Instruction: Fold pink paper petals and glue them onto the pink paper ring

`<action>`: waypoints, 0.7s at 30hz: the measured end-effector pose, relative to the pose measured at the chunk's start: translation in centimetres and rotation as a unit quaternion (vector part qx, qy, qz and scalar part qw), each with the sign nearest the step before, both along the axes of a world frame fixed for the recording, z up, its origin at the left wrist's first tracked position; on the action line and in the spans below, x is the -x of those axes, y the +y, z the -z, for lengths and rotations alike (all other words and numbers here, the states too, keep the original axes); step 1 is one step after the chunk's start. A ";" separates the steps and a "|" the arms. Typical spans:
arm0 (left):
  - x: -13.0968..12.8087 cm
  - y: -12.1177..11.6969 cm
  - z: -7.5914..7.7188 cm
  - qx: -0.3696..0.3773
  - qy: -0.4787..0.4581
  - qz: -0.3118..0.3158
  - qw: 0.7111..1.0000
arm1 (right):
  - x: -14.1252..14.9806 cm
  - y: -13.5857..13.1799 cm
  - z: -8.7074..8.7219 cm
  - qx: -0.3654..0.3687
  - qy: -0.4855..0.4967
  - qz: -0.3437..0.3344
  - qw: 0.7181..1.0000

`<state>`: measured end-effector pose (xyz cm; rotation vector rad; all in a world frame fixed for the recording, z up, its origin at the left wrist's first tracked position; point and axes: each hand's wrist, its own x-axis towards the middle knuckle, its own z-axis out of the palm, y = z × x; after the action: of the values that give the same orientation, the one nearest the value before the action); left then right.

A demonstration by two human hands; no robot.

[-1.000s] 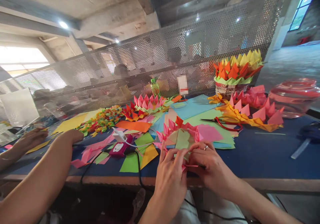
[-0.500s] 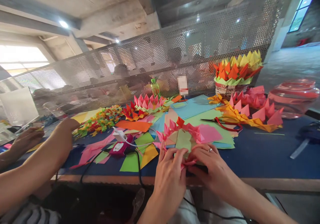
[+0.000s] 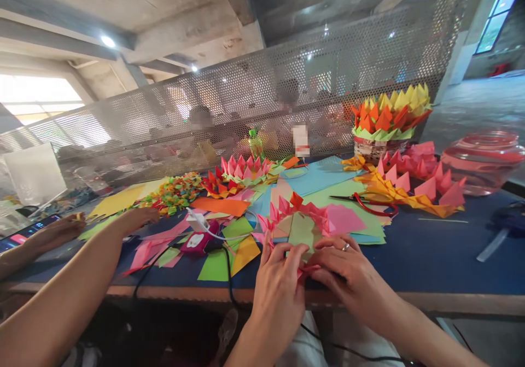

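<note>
A ring of folded pink paper petals [image 3: 281, 211], with one orange-red point at its far side, lies at the table's near edge. My left hand [image 3: 282, 274] grips its near left part with bent fingers. From the right, my right hand [image 3: 342, 263], wearing a ring, pinches the near rim; the fingertips of both hands almost meet there. The exact fold between the fingers is hidden. Inside the ring a pale green paper [image 3: 301, 230] shows. Flat pink sheets [image 3: 344, 219] lie just beyond my right hand.
Red-handled scissors [image 3: 375, 205] rest on green sheets. Behind stand a tiered paper lotus [image 3: 389, 115], pink-yellow petal rings [image 3: 430, 192] and a clear jar [image 3: 484, 162]. A purple power cube [image 3: 199, 241] with cables sits left. A co-worker's arm [image 3: 90, 263] reaches toward small folded pieces [image 3: 176, 192].
The co-worker's near hand has moved right and forward to the heap of folded pieces, uncovering a phone at left. My own hands stay nearly still on the pink ring.
</note>
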<state>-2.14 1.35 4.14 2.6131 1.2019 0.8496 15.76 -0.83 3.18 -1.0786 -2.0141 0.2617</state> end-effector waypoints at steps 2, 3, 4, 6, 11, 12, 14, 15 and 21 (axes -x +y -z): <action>0.0 0.1 0.0 0.001 -0.001 0.002 1.000 | -0.3 -0.5 -0.6 0.000 -0.007 0.000 1.000; 0.1 0.2 -0.1 0.003 -0.003 0.002 1.000 | -0.5 -0.7 -0.7 -0.004 -0.012 0.006 1.000; 0.1 0.2 -0.1 0.004 -0.006 -0.001 1.000 | -0.7 -0.9 -0.8 -0.009 -0.019 0.013 1.000; 0.2 0.4 -0.2 0.006 -0.008 -0.006 1.000 | -1.2 -0.9 -0.6 -0.022 -0.039 0.033 0.998; 0.8 0.9 -0.6 0.003 0.008 0.004 1.000 | -2.9 0.5 1.0 -0.065 -0.072 0.069 0.993; 0.9 1.0 -0.8 -0.002 0.013 0.006 1.000 | -3.3 0.8 1.3 -0.078 -0.071 0.072 0.992; 1.2 1.3 -1.3 -0.012 0.022 0.010 1.000 | -3.7 1.2 1.5 -0.106 -0.064 0.073 0.990; 1.3 1.5 -1.6 -0.017 0.025 0.016 0.999 | -3.9 1.3 1.4 -0.119 -0.059 0.073 0.989; 2.3 2.2 -2.3 -0.030 0.046 0.044 0.998 | -4.1 1.3 0.2 -0.104 -0.034 0.094 0.990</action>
<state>-4.45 3.54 6.48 2.7586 1.0909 0.7680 19.88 0.51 3.00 -1.1460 -1.9339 -0.0821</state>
